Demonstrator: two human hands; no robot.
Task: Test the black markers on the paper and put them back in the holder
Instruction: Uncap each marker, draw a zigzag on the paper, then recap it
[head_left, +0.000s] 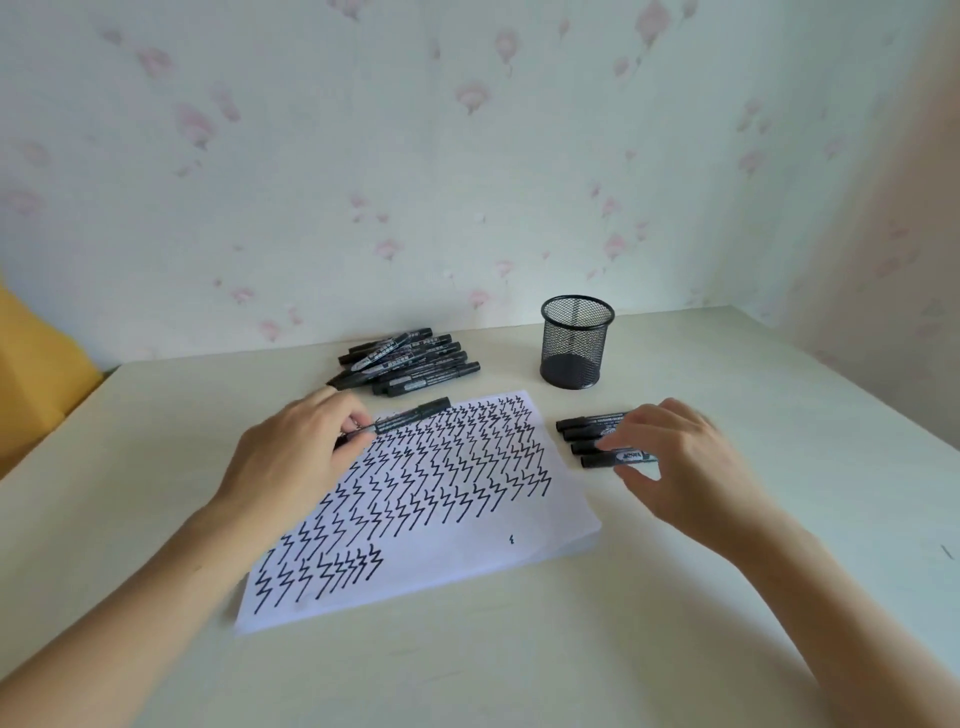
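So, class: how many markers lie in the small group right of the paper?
4, side by side in the group of markers right of the paper, under the right hand, whose fingers may hide more.

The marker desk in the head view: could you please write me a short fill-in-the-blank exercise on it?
1. The left hand holds a single marker over the ____.
2. The mesh holder stands upright and looks ____ of markers.
3. The right hand touches the row of markers lying to the ____ of the sheet.
4. The pile of markers lies beyond the sheet's ____ edge.

Missing words: paper; empty; right; far
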